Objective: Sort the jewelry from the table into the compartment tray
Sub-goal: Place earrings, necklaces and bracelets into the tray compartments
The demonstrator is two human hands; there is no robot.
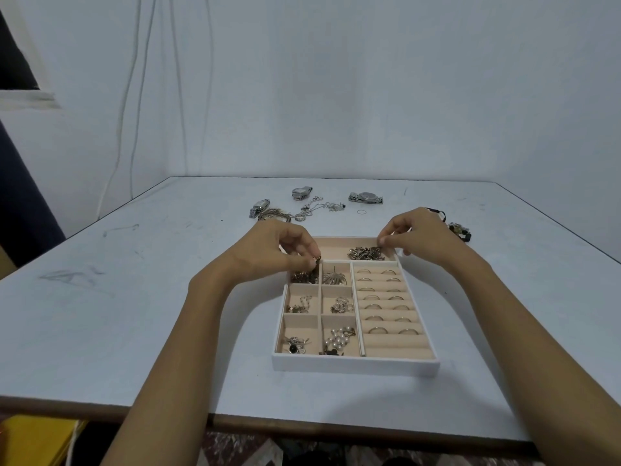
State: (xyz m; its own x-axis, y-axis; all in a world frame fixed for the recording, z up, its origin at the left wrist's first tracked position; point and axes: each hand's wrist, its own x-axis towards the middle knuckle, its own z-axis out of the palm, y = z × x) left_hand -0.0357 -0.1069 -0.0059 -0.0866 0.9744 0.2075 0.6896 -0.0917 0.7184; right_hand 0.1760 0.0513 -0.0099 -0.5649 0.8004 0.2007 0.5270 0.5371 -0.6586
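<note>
Just beneath my left grip [285,252], which pinches its top, a thin dark bronze chain [317,266] hangs into a cell of the beige compartment tray [339,364]. My right grip [416,237] pinches a bronze chain heap [367,253] under its fingertips. Light, limp and tangle-prone, I judge; best held near one end.

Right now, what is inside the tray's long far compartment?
A heap of bronze-coloured jewelry, its right end pinched by the right hand. The left hand covers the compartment's left corner.
</note>
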